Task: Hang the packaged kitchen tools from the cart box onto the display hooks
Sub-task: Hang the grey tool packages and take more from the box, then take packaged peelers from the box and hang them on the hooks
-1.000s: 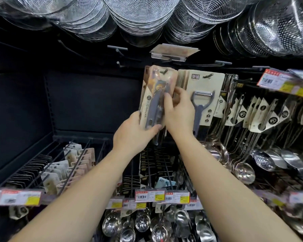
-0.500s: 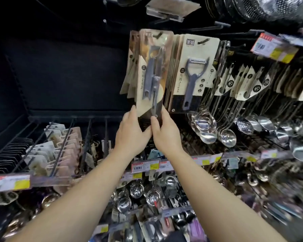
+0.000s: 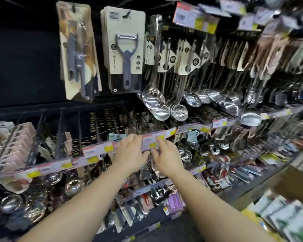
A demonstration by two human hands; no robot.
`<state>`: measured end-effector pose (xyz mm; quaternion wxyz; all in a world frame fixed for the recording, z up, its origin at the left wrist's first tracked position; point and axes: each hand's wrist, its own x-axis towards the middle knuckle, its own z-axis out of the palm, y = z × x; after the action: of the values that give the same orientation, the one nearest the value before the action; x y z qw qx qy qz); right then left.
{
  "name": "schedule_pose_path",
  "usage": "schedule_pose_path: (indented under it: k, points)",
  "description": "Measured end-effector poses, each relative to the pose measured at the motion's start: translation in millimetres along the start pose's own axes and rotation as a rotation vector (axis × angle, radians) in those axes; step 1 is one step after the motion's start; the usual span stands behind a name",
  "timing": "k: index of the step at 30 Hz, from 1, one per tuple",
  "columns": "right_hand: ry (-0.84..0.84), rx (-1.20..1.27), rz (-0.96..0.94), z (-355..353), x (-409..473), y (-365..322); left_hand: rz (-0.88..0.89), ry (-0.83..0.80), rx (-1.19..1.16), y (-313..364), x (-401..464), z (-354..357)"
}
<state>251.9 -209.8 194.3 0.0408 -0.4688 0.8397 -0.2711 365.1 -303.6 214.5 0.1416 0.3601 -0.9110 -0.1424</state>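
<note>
Packaged tool (image 3: 78,53) hangs on hook, well above both empty hands (image 3: 131,151).

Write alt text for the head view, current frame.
Both hands, left and right, hover open and empty before a price-label rail; above, a carded tool pack and a Y-peeler pack hang beside ladles.

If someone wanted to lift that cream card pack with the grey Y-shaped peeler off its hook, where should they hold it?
Probably by the bottom edge of the cream card pack with the grey Y-shaped peeler, coming from below and in front. It hangs flat and upright from a slot at its top, with its lower edge free. Both hands are empty below it.
</note>
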Motion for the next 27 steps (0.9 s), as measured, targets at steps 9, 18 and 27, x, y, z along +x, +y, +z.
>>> schedule_pose_path:
  k: [9,18,27]
  points:
    - [-0.024,-0.137,0.287,-75,-97,171,0.199,-0.29,0.087,171,-23,108]
    - [0.011,-0.13,0.629,-127,-210,304,0.404,-0.486,0.115,313,-59,195]
    - [0.086,-0.043,0.937,-144,-289,375,0.542,-0.633,0.12,371,-75,261]
